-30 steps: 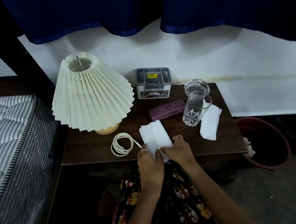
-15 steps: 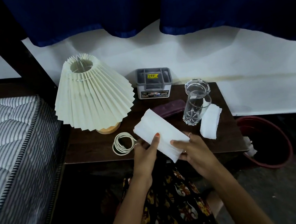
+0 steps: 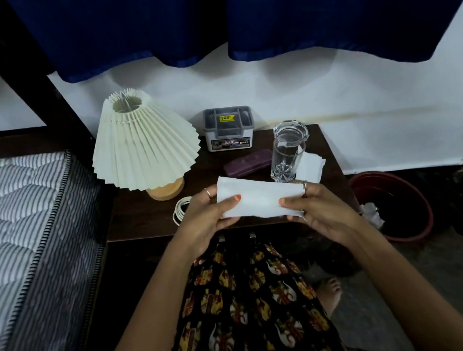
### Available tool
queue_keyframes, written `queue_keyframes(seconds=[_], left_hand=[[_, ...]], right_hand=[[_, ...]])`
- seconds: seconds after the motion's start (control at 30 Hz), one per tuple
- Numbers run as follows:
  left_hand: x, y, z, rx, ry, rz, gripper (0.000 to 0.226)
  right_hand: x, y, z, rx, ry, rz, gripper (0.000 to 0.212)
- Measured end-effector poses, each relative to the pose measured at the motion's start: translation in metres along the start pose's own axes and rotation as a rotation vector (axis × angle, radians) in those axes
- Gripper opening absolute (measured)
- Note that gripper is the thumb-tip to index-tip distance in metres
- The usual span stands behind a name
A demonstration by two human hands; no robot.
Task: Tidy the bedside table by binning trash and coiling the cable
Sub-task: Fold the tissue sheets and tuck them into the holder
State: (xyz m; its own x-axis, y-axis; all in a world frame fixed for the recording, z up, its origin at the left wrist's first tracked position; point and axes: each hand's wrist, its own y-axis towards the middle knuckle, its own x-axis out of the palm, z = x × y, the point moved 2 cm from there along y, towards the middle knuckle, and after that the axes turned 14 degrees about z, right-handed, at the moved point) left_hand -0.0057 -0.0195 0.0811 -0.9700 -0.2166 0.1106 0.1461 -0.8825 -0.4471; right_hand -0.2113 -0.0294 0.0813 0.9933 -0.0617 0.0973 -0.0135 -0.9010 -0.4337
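Clearly the person is holding a white tissue [image 3: 258, 198] in mid-frame, just above the front edge of the table [image 3: 143, 219]. The left hand [image 3: 206, 220] is pinching its left end, thumb on top and fingers curled behind, while the right hand [image 3: 314, 212] is pinching the right end the same way, so the sheet is being stretched flat between them. It is looking thin, soft and almost weightless; it is probably going to crumple at once and tear if pulled hard, so balling it into one palm is likely the surest hold before it goes into the red bin [image 3: 399, 206] at the right of the frame, where some white scrap is already lying. A second tissue [image 3: 310, 165] is lying on the table behind the glass [image 3: 287, 158], touching or nearly touching it, and lifting that one by its far edge would be keeping fingers off the fragile, tippable glass. The cable [image 3: 181, 210] is sitting coiled left of the hands, partly hidden by the left hand.
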Motion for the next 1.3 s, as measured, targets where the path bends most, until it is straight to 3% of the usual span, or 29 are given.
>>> queue_keyframes(seconds=[0.2,0.27,0.37,0.43,0.47,0.6,0.7,0.73,0.83,1.0,1.2,1.3], left_hand=[[0.006,-0.014,0.005,0.051,0.019,0.044,0.027],[0.009,-0.018,0.007,-0.019,-0.087,0.040,0.023],[0.012,-0.023,0.010,-0.150,-0.299,0.038,0.037],[0.012,-0.026,0.010,-0.180,-0.268,0.042,0.049],[0.012,-0.028,0.009,-0.159,-0.202,0.039,0.048],[0.015,-0.038,0.003,-0.001,0.012,0.047,0.009],[0.019,-0.043,0.002,-0.001,-0.103,0.063,0.017],[0.021,-0.044,0.002,0.000,-0.160,0.069,0.018],[0.027,-0.044,0.000,0.034,-0.255,0.065,0.021],[0.029,-0.040,-0.007,0.068,-0.318,0.048,0.024],[0.020,-0.010,-0.019,0.079,-0.329,0.150,0.028],[0.016,0.013,-0.031,0.088,-0.239,0.228,0.032]], right_hand=[[-0.004,-0.016,-0.009,-0.066,0.047,0.002,0.027],[-0.005,-0.020,-0.011,-0.074,0.074,0.014,0.028],[-0.007,-0.026,-0.015,-0.088,0.105,0.031,0.038],[-0.009,-0.031,-0.018,-0.103,0.097,0.048,0.038],[-0.011,-0.033,-0.019,-0.106,0.078,0.055,0.036],[-0.011,-0.040,-0.026,-0.060,0.134,0.077,0.025],[-0.007,-0.051,-0.027,0.004,0.368,0.089,0.016],[-0.006,-0.055,-0.026,0.016,0.386,0.075,0.022],[0.004,-0.060,-0.023,-0.003,0.255,0.014,0.055],[0.023,-0.048,-0.018,-0.117,0.128,0.058,0.016],[0.041,-0.002,-0.036,-0.182,-0.100,0.216,0.034],[0.042,0.036,-0.068,-0.303,-0.260,0.308,0.032]])
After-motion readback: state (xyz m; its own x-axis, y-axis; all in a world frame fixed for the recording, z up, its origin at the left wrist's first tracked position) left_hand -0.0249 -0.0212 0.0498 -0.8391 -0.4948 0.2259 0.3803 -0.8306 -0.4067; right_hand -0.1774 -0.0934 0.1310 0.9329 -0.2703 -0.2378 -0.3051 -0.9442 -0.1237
